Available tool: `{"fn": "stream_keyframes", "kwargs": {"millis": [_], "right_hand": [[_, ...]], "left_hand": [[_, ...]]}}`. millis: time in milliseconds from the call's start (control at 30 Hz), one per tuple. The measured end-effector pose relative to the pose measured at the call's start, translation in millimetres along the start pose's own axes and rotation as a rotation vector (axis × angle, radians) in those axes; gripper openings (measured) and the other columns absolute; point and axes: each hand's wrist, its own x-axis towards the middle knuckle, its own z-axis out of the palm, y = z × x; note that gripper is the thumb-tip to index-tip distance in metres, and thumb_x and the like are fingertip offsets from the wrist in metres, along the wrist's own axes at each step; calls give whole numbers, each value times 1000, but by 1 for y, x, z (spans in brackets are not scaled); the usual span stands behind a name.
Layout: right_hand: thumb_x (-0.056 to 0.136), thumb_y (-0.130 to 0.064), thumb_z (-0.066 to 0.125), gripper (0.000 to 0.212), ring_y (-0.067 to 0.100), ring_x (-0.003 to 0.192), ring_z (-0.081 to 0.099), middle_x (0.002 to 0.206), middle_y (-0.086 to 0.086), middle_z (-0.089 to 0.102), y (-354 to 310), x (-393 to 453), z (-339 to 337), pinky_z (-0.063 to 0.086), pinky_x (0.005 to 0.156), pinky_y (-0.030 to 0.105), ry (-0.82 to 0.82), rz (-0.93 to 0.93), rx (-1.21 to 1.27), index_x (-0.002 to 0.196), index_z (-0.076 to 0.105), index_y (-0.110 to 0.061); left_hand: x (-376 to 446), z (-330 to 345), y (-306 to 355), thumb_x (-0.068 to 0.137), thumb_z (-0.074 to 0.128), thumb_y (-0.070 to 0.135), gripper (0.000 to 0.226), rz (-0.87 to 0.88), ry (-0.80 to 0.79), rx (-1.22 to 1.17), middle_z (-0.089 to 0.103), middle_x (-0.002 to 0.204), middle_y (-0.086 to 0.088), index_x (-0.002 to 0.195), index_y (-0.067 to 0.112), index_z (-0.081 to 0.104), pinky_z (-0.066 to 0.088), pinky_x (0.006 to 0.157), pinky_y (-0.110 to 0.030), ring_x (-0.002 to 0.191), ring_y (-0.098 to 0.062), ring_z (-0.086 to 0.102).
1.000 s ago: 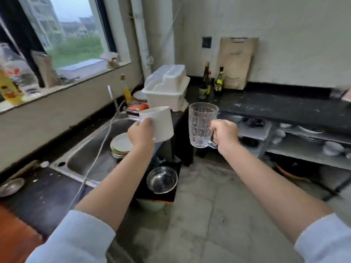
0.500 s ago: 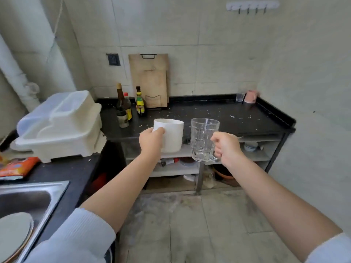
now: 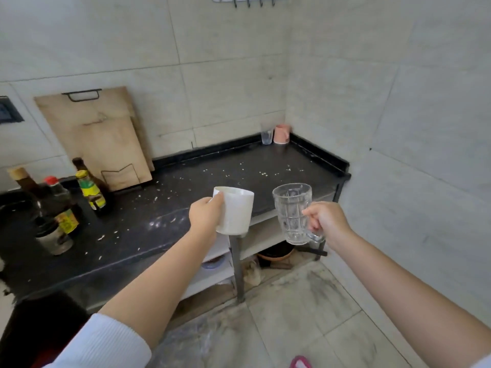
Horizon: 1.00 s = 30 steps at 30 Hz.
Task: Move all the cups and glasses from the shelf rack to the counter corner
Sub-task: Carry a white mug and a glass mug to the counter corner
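2 hands were up in front of the dark counter point(image 3: 186, 181), each carrying 1 vessel in the air. Left hand point(image 3: 204, 215) gripped the white mug point(image 3: 235, 211), fingers curled round its left side where the handle would be; handle itself hidden. Mug upright, hanging over the counter's front edge, not touching it. Right hand point(image 3: 328, 221) was curled round the handle of the clear glass mug point(image 3: 292, 213), which was tilted slightly, at 3 o'clock of the white mug, apart from it, out past the counter edge above the lower shelves point(image 3: 263, 235). At the far corner, 12 o'clock from the hands, a small clear glass point(image 3: 266, 136) and a pink cup point(image 3: 281, 134) stood just beside each other against the wall, well apart from the held mugs. At 9 o'clock, several sauce bottles point(image 3: 87, 187) stood on the counter, with wooden cutting boards point(image 3: 101, 134) leaning on the wall behind. White specks were scattered over the countertop. Hook rail point(image 3: 249, 0) at top of wall. White sleeves showed at both forearms.
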Motion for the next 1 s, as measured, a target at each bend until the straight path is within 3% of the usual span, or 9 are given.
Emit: {"fn": "stream_keyframes", "kwargs": {"millis": [133, 200, 367, 433, 500, 567, 767, 867, 1000], "right_hand": [[83, -5, 55, 31, 22, 46, 39, 21, 1, 45, -1, 85, -30, 47, 77, 40, -75, 47, -99, 52, 54, -4], [87, -14, 54, 43, 21, 46, 43, 24, 0, 48, 1, 127, -46, 49, 85, 46, -98, 6, -136, 44, 51, -9], [91, -35, 48, 64, 10, 52, 50, 29, -4, 52, -12, 214, -77, 42, 78, 30, -67, -123, -374, 30, 47, -14], [92, -42, 42, 67, 9, 49, 47, 25, -4, 47, -21, 247, -87, 42, 78, 32, -61, -172, -555, 31, 46, -14], [92, -47, 37, 63, 16, 49, 49, 36, -3, 47, -27, 279, -93, 46, 74, 34, -50, -202, -696, 39, 42, -13], [92, -48, 36, 55, 20, 55, 48, 52, 4, 47, -32, 315, -96, 43, 69, 35, -51, -212, -744, 50, 40, -13], [92, -48, 37, 60, 6, 35, 49, 37, -5, 52, -48, 419, -86, 40, 51, 24, -89, -94, -742, 43, 49, -15], [91, -44, 44, 51, 13, 33, 44, 54, 1, 59, -59, 480, -71, 42, 32, 18, -123, 23, -620, 53, 54, -11], [90, -37, 49, 36, 15, 42, 47, 72, 6, 60, -73, 552, -45, 53, 42, 26, -58, 122, -465, 70, 57, -8]], "left_hand": [[64, 75, 7, 87, 58, 20, 30, -109, -79, 16, 47, 63, -1, 59, 14, 51, 33, 48, -25, 54, -14, 41], [95, 111, 16, 88, 57, 19, 31, -184, -124, 10, 42, 59, -2, 59, 12, 49, 30, 49, -25, 52, -15, 35], [156, 198, 37, 89, 56, 17, 26, -318, -206, 29, 43, 64, -2, 65, 10, 50, 35, 61, -25, 56, -13, 40], [175, 229, 41, 89, 58, 27, 19, -394, -215, 125, 56, 86, -3, 91, 8, 58, 38, 85, -35, 89, -20, 54], [195, 252, 42, 88, 57, 33, 38, -467, -208, 229, 52, 123, -8, 119, 10, 53, 31, 103, -49, 122, -28, 44], [216, 276, 42, 89, 55, 31, 44, -525, -237, 239, 44, 137, -14, 127, 10, 48, 29, 105, -54, 126, -34, 42], [299, 339, 37, 88, 56, 19, 14, -628, -266, 43, 48, 116, -12, 96, 8, 52, 42, 94, -44, 102, -32, 49], [353, 367, 39, 89, 55, 20, 15, -581, -270, 86, 51, 120, -12, 82, 7, 55, 44, 96, -44, 107, -31, 53], [419, 401, 39, 90, 52, 14, 10, -572, -266, 74, 52, 124, -14, 96, 6, 53, 44, 97, -42, 115, -33, 52]]}}
